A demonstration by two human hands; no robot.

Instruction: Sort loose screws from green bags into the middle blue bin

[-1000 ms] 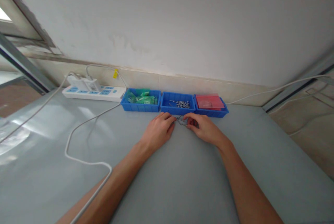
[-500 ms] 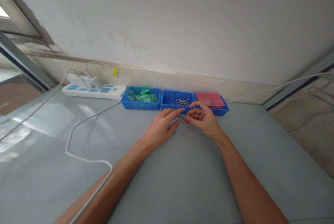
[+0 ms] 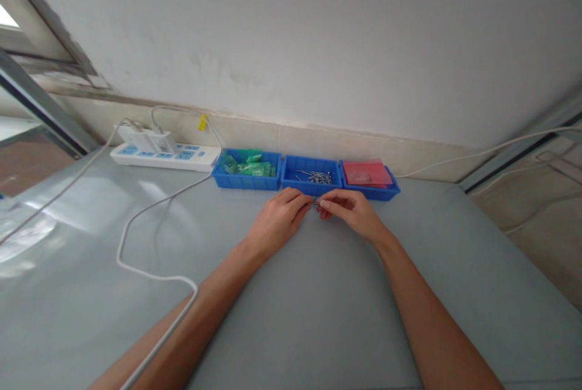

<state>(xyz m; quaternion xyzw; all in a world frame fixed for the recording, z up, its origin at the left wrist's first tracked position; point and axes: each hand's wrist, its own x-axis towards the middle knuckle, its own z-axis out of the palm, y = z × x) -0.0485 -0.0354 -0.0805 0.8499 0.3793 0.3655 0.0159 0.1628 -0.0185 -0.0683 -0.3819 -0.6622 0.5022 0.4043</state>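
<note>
My left hand (image 3: 275, 220) and my right hand (image 3: 352, 211) meet fingertip to fingertip on the grey table, just in front of the middle blue tray (image 3: 311, 184). Both pinch a small bunch of thin metal pins (image 3: 314, 201) between thumb and fingers. The middle tray holds more of the same loose pins (image 3: 316, 177). A blue tray (image 3: 245, 180) to its left carries green pieces. The blue tray (image 3: 384, 191) on the right carries flat red sheets.
A white power strip (image 3: 161, 156) with plugs lies at the back left against the wall. Its white cable (image 3: 145, 220) loops across the table and under my left forearm. Another white cable (image 3: 477, 153) runs off to the right. The grey table (image 3: 309, 317) spreads toward me.
My right hand rose toward the middle tray, then came back down. Both hands now pinch the pins together, with fingers more tightly closed than before.
</note>
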